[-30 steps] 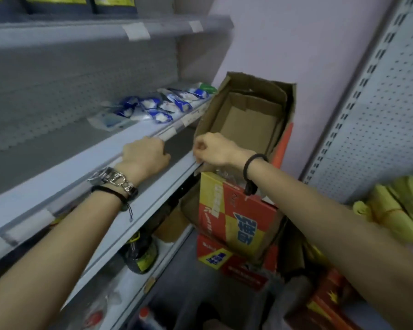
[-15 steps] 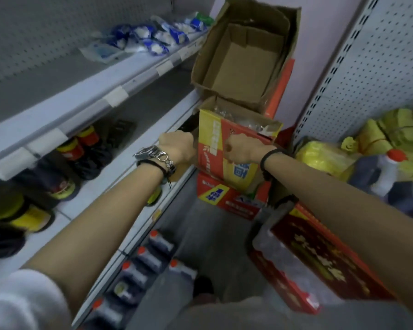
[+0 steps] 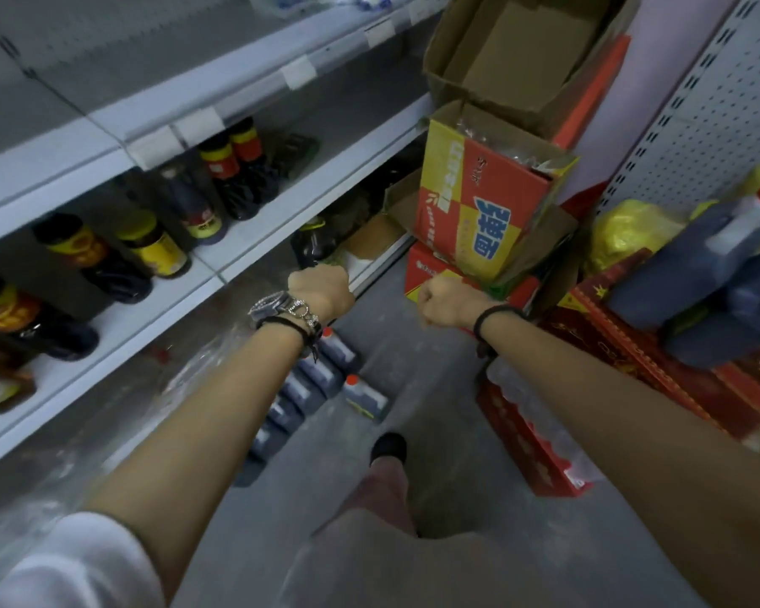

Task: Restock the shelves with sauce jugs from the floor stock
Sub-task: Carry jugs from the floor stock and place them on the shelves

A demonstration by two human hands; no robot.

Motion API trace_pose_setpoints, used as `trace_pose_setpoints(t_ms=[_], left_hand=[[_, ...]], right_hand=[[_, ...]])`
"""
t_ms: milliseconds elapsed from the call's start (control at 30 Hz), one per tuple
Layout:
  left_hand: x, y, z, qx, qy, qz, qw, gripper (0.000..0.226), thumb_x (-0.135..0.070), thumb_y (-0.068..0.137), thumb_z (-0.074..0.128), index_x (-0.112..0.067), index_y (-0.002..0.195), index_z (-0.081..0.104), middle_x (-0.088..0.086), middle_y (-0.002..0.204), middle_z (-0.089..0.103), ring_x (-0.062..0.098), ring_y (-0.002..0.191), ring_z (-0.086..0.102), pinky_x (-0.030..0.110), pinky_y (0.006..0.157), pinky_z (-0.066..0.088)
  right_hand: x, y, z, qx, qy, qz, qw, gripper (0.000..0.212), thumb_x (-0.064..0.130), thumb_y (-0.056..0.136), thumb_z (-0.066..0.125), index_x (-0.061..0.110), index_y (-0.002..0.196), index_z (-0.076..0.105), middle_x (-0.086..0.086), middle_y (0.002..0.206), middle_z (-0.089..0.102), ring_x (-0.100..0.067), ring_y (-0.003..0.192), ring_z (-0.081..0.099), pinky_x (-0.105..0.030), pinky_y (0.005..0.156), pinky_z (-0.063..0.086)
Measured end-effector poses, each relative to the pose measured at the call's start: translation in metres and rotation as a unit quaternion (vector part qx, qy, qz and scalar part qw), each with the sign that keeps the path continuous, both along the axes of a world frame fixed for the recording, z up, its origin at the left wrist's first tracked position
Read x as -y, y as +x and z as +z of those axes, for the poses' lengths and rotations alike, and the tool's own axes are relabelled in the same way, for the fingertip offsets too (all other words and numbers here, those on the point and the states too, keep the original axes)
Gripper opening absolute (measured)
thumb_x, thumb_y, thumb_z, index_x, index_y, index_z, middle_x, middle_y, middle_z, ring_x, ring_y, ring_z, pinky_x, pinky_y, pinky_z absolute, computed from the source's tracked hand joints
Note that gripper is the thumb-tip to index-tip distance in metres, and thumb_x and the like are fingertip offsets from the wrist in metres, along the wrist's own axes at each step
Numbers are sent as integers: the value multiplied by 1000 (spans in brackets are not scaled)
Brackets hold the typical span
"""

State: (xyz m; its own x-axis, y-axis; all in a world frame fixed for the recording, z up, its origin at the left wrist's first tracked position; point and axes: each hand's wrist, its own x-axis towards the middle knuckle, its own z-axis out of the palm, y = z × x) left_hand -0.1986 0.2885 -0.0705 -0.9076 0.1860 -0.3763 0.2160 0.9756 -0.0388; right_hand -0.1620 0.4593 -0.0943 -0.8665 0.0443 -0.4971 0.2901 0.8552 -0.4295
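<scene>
Jugs (image 3: 363,394) on floor (image 3: 417,370), below left hand (image 3: 321,289), right hand (image 3: 446,300), fingers (image 3: 425,297) curled

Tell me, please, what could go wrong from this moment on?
1. The sauce jugs are lined up on the floor close to the person's foot; a step forward might knock them over.
2. The open carton looks tilted on a lower carton, with an empty box above; a bump could topple them.

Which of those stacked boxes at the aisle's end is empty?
The plain brown box on top: it faces us open, with a bare inside. The red-and-yellow box beneath shows clear wrapping inside.
</scene>
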Motion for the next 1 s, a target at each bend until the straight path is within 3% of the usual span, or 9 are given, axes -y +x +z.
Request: trace_pose_setpoints(t_ms=[133,267,433,533,667,800,900,1000], left_hand=[[30,39,-14,33,-6,21,999,33,-27,96,45,-13,124,56,10,129,57,30,118,55,37,95,41],[55,56,-19,30,15,26,999,32,-28,95,45,-11,119,58,12,126,59,31,114,57,37,90,44],[90,57,-21,27,52,63,996,30,-29,95,45,-11,114,59,13,125,57,32,113,56,34,84,41],[113,55,-18,19,58,74,995,34,-30,96,43,-11,122,57,13,128,55,33,117,53,37,89,41],[147,48,-22,13,74,50,996,33,-29,96,43,-9,119,56,16,125,57,36,115,53,39,90,42],[187,39,-53,12,70,-2,998,28,-25,95,42,-10,110,60,14,114,63,33,105,60,34,79,43],[207,29,-85,34,65,-13,997,26,-21,94,42,-11,109,61,13,114,64,32,103,61,34,82,46],[216,23,-111,57,64,-29,996,28,-22,95,42,-11,112,61,14,118,62,33,106,60,35,84,45]], right_hand=[[32,30,-18,38,13,16,999,22,14,89,50,3,88,70,-12,94,71,-27,91,64,-42,88,52],[60,44,-21,42,-20,9,999,21,13,90,48,2,87,65,-14,92,71,-29,89,66,-42,87,53],[101,55,-20,-15,-64,-11,998,22,20,93,46,4,89,62,-12,93,70,-30,88,64,-44,85,52],[125,56,-20,-41,-68,-34,996,24,26,94,43,10,93,61,-10,96,70,-28,92,63,-44,85,51],[154,54,-25,-56,-36,-63,996,21,20,94,44,7,98,61,-13,99,66,-32,94,60,-41,81,51],[182,58,-53,-3,-5,-90,996,25,17,94,44,-2,96,59,-20,97,63,-35,86,59,-40,73,47],[201,62,-80,42,10,-100,994,19,18,93,43,6,81,50,-13,85,54,-28,76,50,-32,66,37],[216,70,-106,46,20,-97,994,21,23,96,36,12,81,47,-5,84,50,-24,76,48,-29,68,35]])
